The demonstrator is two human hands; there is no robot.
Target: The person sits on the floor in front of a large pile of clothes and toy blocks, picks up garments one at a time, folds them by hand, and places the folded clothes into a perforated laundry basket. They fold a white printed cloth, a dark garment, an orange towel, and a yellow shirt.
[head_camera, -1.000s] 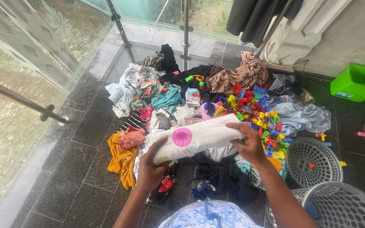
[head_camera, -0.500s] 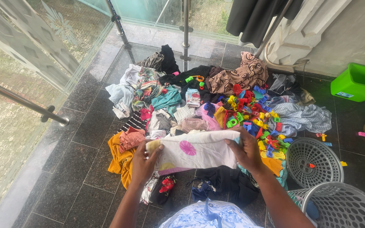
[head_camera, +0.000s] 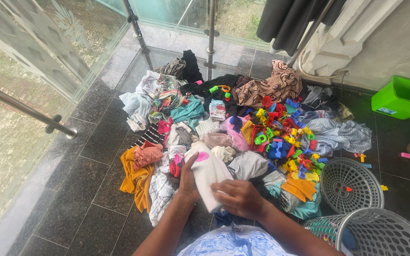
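Note:
A white cloth with pink round spots [head_camera: 206, 171] is folded narrow between both my hands, just above the heap of clothes [head_camera: 191, 114] on the dark tiled floor. My left hand [head_camera: 189, 179] grips its left side, thumb up along the fabric. My right hand [head_camera: 241, 198] lies over its lower end, fingers closed on it. A scatter of coloured plastic clothes pegs [head_camera: 285, 132] lies on the clothes to the right of my hands.
Two grey plastic laundry baskets [head_camera: 352, 182] [head_camera: 380, 234] stand at the lower right. A green tub [head_camera: 396, 98] sits by the right wall. Glass railing panels with a steel handrail [head_camera: 22, 109] close off the left and far sides. Dark garments [head_camera: 290, 19] hang at the top.
The cloth was held spread wide between my hands; now it is folded narrow, my right hand has swung left and down onto its lower end, and both hands sit closer to me.

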